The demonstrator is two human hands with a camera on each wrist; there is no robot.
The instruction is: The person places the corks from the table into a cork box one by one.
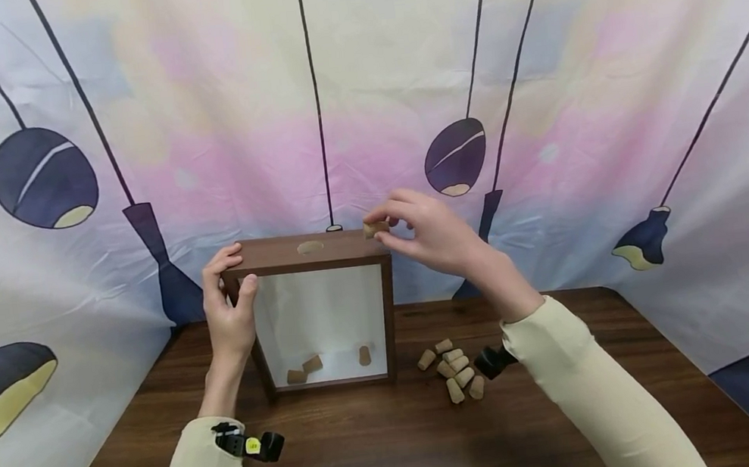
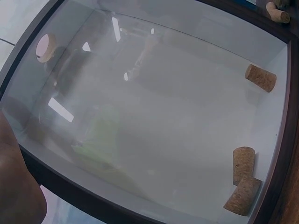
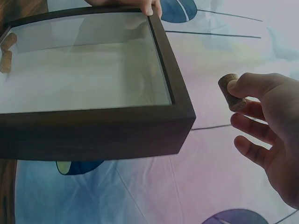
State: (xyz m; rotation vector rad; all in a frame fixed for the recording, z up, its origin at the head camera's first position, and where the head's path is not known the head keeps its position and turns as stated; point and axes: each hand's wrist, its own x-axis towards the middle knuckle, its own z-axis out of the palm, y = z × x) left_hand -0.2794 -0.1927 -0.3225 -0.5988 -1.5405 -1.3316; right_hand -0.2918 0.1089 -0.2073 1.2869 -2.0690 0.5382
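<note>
Fingers of right hand (image 1: 433,236) pinch stubby cork (image 1: 375,228); left hand (image 1: 229,303) grips dark wooden glass-fronted frame (image 1: 390,315).

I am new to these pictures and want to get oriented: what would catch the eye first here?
First, the dark wooden glass-fronted box frame standing upright on the brown wooden table, steadied at its top left corner by the left hand. Next, the right hand pinching a small tan cork above the frame's top right, near a round hole. Three corks lie inside; a loose cork pile sits to its right.
</note>
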